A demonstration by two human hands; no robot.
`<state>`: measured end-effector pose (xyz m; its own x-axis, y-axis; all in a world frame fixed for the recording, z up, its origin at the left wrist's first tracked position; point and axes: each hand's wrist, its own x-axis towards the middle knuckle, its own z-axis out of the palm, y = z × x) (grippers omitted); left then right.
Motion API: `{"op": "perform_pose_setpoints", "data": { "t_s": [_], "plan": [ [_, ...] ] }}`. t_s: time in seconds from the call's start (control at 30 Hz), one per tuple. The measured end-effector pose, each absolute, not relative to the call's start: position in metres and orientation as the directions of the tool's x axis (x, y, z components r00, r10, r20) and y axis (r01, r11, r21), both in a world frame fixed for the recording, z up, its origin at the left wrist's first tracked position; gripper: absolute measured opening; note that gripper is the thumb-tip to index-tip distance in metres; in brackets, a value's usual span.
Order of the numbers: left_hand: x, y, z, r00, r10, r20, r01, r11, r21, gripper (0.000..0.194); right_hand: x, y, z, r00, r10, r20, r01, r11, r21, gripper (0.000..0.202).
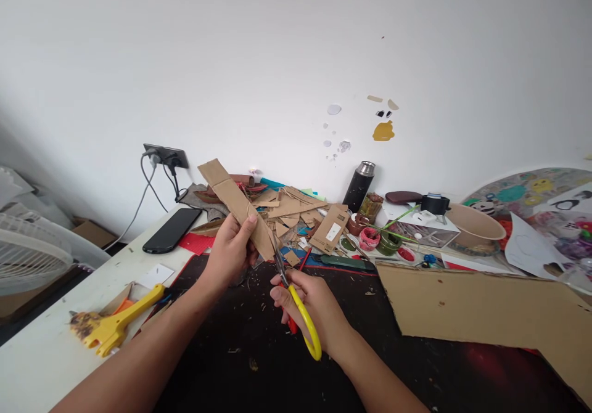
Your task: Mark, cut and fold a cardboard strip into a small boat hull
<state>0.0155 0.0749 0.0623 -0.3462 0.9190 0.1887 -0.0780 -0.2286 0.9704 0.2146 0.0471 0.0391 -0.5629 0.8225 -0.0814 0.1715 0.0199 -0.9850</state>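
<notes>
My left hand (232, 244) pinches a long strip of brown cardboard (230, 192), thumb on top, and holds it tilted above the dark work mat (217, 339). In my right hand (309, 302) is a pair of scissors (303, 314) with one yellow handle and a red part showing below. Its metal blades meet the strip's lower right end; how deep they reach into the cardboard I cannot tell. Behind both hands lies a heap of cardboard scraps (296, 206).
A yellow glue gun (124, 320) and a black phone (172, 230) lie at left, near a white fan (34, 253). Behind stand a black thermos (359, 187) and open paint jars (369, 238). A large cardboard sheet (462, 308) covers the right side. A green-handled cutter (346, 263) lies mid-table.
</notes>
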Motion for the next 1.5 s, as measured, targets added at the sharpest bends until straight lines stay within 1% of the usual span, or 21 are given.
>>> {"op": "perform_pose_setpoints", "data": {
  "t_s": [0.3,0.57,0.9,1.03,1.2,1.33,1.4,1.5],
  "plan": [
    [0.0193,0.0708,0.0692,-0.342,0.911,0.231,0.005,-0.244,0.97,0.053,0.2143,0.0492,0.0359,-0.564,0.82,-0.094,0.196,0.023,-0.98,0.054],
    [0.0186,0.0715,0.0682,-0.353,0.906,0.235,0.036,-0.238,0.971,0.053,0.2142,0.048,0.0375,-0.564,0.822,-0.086,0.199,0.034,-0.979,0.053],
    [0.019,0.0716,0.0663,-0.356,0.9,0.25,0.032,-0.256,0.966,0.047,0.2141,0.0475,0.04,-0.571,0.816,-0.092,0.196,0.026,-0.98,0.048],
    [0.021,0.0704,0.067,-0.356,0.901,0.249,0.033,-0.254,0.967,0.048,0.2146,0.0478,0.0396,-0.575,0.814,-0.081,0.194,0.039,-0.98,0.046],
    [0.0211,0.0712,0.068,-0.341,0.916,0.21,-0.001,-0.223,0.975,0.051,0.2146,0.0468,0.0404,-0.572,0.817,-0.078,0.193,0.041,-0.98,0.047],
    [0.0209,0.0725,0.0678,-0.333,0.928,0.17,-0.073,-0.204,0.976,0.052,0.2138,0.0463,0.0415,-0.562,0.822,-0.094,0.175,0.007,-0.985,0.049],
    [0.0213,0.0715,0.0678,-0.334,0.923,0.191,-0.049,-0.219,0.975,0.052,0.2137,0.0466,0.0415,-0.559,0.822,-0.109,0.174,-0.012,-0.985,0.05],
    [0.022,0.0689,0.0672,-0.317,0.919,0.236,0.036,-0.237,0.971,0.051,0.2135,0.047,0.0419,-0.562,0.82,-0.107,0.171,-0.011,-0.985,0.049]
  ]
}}
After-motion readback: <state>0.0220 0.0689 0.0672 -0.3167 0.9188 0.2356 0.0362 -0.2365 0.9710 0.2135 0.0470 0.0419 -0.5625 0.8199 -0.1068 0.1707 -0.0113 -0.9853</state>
